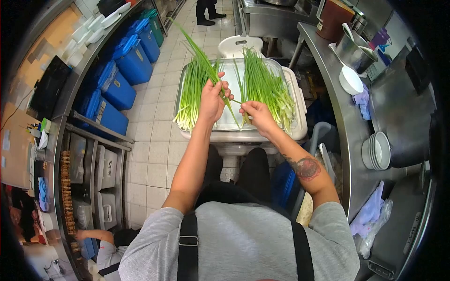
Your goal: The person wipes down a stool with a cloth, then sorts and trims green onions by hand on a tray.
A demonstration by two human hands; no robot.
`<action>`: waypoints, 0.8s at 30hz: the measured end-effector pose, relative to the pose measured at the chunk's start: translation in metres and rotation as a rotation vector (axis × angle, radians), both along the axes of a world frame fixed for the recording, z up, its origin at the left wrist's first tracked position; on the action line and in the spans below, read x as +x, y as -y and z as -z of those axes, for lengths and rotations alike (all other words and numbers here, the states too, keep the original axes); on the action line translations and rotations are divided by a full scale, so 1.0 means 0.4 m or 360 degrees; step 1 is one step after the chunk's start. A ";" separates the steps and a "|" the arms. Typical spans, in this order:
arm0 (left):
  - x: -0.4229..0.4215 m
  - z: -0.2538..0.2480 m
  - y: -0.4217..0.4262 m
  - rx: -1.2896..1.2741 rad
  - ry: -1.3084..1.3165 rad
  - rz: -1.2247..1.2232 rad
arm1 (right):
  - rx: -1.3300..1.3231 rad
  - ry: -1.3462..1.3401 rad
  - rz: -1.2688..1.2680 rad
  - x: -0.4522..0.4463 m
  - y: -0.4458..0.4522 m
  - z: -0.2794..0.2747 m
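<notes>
My left hand (213, 100) is closed around a few green onions (200, 55), whose long leaves point up and to the left over the tray. With thumb and fingertips, my right hand (258, 115) pinches a thin green onion strand (237, 101) that stretches toward the left hand. Beneath both hands lies a shallow metal tray (227, 122). One pile of green onions (188, 100) fills its left side, pale ends toward me. A second pile (263, 79) lies along the right side, its pale ends at the lower right.
The tray rests on a cream plastic container (300, 100), with a white stool (240, 45) behind it. Blue bins (132, 58) line the left. At right runs a steel counter (328, 70) with stacked bowls (376, 151). Another person's arm (96, 234) shows at lower left; someone's legs (206, 10) stand ahead.
</notes>
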State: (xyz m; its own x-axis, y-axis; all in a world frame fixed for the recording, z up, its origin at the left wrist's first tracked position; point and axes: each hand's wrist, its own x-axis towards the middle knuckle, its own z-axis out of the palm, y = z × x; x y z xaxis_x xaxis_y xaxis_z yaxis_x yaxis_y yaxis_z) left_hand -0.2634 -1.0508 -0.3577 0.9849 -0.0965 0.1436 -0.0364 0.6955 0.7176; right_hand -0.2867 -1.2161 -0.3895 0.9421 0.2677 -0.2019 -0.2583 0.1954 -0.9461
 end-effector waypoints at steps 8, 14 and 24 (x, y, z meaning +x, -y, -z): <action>-0.034 -0.023 0.001 0.0305 0.0016 0.0169 | 0.0260 -0.0288 0.0177 0.028 0.038 -0.039; -0.095 0.024 0.022 0.0832 0.0037 0.0351 | 0.0353 -0.0071 0.0135 0.039 0.068 -0.064; -0.209 0.046 0.024 0.0779 -0.0050 0.0535 | 0.0415 -0.0238 0.0428 0.082 0.105 0.002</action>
State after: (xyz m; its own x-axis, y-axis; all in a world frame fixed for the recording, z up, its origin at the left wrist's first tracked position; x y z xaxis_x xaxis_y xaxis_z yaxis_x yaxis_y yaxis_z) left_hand -0.3469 -1.0603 -0.3761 0.8920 -0.4514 -0.0251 0.1550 0.2531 0.9550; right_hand -0.2538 -1.2583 -0.3901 0.9509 0.0758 -0.3000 -0.2962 0.5036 -0.8116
